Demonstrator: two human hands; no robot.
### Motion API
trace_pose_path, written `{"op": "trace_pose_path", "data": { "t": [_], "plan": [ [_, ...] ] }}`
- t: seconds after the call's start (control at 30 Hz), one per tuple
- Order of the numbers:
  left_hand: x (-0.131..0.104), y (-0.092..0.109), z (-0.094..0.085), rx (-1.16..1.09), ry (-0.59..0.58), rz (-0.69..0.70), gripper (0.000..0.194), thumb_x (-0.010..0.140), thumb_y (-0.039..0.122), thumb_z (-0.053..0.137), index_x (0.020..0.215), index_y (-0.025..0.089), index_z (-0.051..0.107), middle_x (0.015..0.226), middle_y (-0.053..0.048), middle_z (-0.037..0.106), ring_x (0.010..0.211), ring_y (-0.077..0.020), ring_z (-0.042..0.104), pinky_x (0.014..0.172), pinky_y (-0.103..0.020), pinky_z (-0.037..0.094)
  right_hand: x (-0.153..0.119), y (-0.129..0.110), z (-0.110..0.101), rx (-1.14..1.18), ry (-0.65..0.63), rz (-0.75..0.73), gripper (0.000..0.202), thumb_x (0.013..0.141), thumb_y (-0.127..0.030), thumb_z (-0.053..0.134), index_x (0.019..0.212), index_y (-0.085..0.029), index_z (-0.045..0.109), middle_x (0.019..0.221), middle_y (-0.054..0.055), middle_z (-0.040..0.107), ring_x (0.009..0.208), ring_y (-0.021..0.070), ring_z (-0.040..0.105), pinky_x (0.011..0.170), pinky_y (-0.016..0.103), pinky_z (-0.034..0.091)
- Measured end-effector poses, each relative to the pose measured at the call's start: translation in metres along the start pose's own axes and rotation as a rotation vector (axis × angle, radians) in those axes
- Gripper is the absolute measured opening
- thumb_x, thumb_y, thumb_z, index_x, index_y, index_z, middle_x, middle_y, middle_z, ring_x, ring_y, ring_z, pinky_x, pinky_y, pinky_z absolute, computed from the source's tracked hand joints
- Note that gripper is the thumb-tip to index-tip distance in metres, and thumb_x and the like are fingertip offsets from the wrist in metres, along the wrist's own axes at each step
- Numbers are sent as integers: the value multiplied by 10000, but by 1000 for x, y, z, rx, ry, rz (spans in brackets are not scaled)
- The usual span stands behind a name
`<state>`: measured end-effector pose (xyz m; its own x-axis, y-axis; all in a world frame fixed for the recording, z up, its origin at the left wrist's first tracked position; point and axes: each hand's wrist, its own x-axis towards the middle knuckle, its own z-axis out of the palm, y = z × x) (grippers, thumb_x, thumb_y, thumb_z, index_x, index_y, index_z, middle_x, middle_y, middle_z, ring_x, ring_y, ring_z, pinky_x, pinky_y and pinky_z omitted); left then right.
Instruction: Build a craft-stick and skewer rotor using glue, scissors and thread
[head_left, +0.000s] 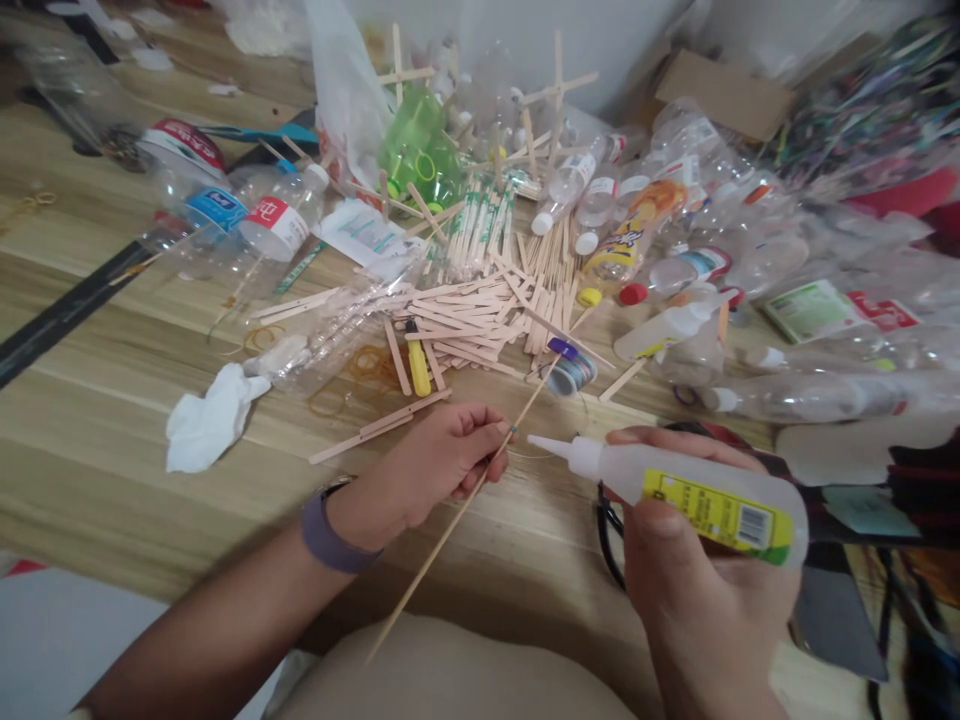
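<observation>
My left hand (457,455) pinches a long thin wooden stick (439,548) that slants from near my lap up to the right. A small dark band sits on the stick beside my fingertips. In my right hand (697,590) is a glue bottle (720,505) with a yellow label, lying sideways, its pointed nozzle aimed left and a short gap from the stick. Beyond the stick's upper end stands a small spool (571,372) with a purple piece on top. A thin thread shows between my left fingers and the nozzle.
Flat wooden sticks (465,325) lie heaped mid-table, with a yellow-handled tool (418,368) in front. Plastic bottles crowd the back and right, among them a second glue bottle (664,325). A crumpled white tissue (214,420) is at the left, and a black strip (67,300) crosses the far left.
</observation>
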<state>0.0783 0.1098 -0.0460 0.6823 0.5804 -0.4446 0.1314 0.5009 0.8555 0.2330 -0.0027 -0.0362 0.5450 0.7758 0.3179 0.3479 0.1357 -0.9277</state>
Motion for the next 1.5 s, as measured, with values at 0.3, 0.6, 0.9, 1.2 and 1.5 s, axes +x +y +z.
{"op": "trace_pose_path", "data": {
  "t": [0.3,0.6,0.9,1.2,1.5],
  "plan": [
    [0,-4,3,-53,17,-6,284,868,400,532,688,184,490,542,72,476,410,-48,322,390,-186,233,0,-9,12,40,18,-97,362,780,-145,742,1107,-225,609,1029,53,707,969,217,672,853,354,526],
    [-1,-2,4,-88,32,-9,279,888,381,531,699,178,496,546,74,481,407,-44,315,393,-193,218,-3,-10,13,59,-59,-139,405,768,-68,706,1111,-243,579,1064,47,691,1040,210,643,896,352,518],
    [0,-7,4,-129,-19,28,287,888,357,519,668,175,492,537,71,462,409,-50,298,405,-211,207,-6,-9,13,16,-84,-142,377,773,-130,722,1114,-235,600,1063,63,704,1042,231,646,897,395,517],
    [0,-10,4,-180,-22,8,272,868,371,559,688,178,493,545,71,466,417,-52,300,413,-218,195,-2,-12,15,-48,-93,-207,373,752,-158,741,1086,-247,600,1025,47,720,977,220,674,849,370,534],
    [1,-11,4,-190,-28,13,311,864,417,576,693,173,487,541,76,438,419,-44,289,409,-211,180,-2,-13,15,-90,-103,-246,350,749,-172,738,1064,-244,604,1003,52,722,943,229,682,847,390,531]
  ]
}}
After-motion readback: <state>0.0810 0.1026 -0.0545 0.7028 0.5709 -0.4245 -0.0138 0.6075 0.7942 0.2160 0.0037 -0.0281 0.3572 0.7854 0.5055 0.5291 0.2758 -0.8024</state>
